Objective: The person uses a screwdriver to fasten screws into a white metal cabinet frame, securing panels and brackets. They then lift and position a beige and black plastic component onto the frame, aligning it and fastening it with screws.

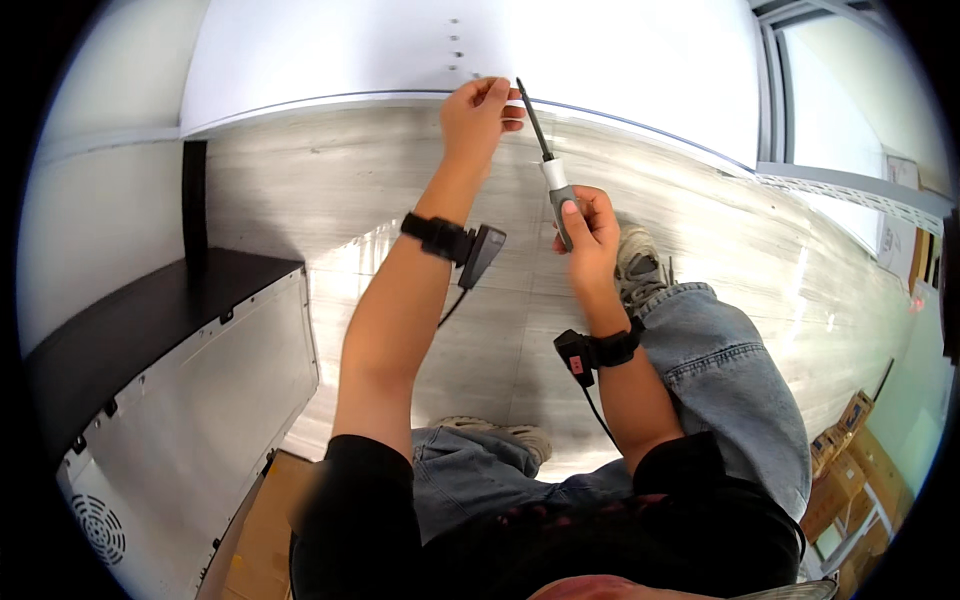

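Note:
In my right hand [590, 232] is a screwdriver [553, 172] with a grey and white handle and a dark shaft, slanting up and left. Its tip points at the edge of a white tabletop [640, 60]. Close to that tip, my left hand [476, 115] is raised at the table edge with thumb and forefinger pinched together. What it pinches, if anything, is too small to make out. Several small metal pieces that look like screws [459, 54] lie in a row on the white top just beyond my left hand.
A metal cabinet [200, 400] with a black top and round vent stands at left, a cardboard box [262, 540] below it. Cardboard boxes [838, 485] sit at lower right. A grey metal frame [850, 185] borders the table's right side. My shoes [640, 268] rest on the grey floor.

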### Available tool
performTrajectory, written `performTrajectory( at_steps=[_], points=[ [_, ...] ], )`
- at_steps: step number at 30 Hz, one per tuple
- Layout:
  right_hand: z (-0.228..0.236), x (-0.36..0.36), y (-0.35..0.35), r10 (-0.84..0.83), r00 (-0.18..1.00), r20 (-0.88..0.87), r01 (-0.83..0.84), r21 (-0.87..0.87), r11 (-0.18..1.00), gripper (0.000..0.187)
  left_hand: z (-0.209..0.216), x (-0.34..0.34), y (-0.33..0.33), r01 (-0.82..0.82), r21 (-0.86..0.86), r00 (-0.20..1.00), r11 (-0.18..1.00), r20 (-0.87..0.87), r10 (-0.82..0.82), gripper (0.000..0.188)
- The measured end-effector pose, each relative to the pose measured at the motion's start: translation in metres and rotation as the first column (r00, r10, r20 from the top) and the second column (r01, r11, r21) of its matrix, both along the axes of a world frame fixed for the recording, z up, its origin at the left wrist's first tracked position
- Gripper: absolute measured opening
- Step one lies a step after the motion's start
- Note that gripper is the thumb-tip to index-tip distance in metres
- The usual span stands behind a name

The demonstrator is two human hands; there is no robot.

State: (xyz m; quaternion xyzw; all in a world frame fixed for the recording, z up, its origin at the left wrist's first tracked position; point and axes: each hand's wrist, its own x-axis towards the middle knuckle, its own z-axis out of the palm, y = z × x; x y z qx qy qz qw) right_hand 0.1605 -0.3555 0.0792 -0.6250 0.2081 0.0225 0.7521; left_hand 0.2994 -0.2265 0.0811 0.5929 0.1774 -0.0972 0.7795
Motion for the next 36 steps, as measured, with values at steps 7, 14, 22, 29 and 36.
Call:
performTrajectory(
  at_steps=[7, 14, 22, 29, 36],
  points=[
    [0.000, -0.019, 0.047, 0.312, 0.950, 0.030, -0.304, -0.158, 0.939, 0.016, -0.005, -0.067, 0.113, -0.209, -0.442, 0.969, 0.873, -0.212, 0.125, 0.016],
    [0.005, -0.037, 0.098, 0.535, 0.844, 0.041, -0.511, -0.243, 0.824, 0.017, 0.004, -0.128, 0.190, -0.355, -0.317, 0.931, 0.880, -0.202, 0.303, 0.018],
    [0.008, -0.055, 0.143, 0.695, 0.691, 0.196, -0.419, -0.676, 0.607, 0.018, -0.005, -0.183, 0.236, -0.472, -0.137, 0.873, 0.871, -0.211, 0.440, 0.022],
    [0.015, -0.073, 0.171, 0.775, 0.607, 0.173, -0.360, -0.810, 0.463, 0.018, -0.025, -0.216, 0.255, -0.566, -0.063, 0.791, 0.822, -0.324, 0.519, 0.023],
    [-0.011, -0.093, 0.192, 0.738, 0.675, 0.024, -0.566, -0.624, 0.538, 0.028, -0.045, -0.229, 0.275, -0.634, -0.153, 0.748, 0.758, -0.370, 0.551, 0.018]
  ],
)
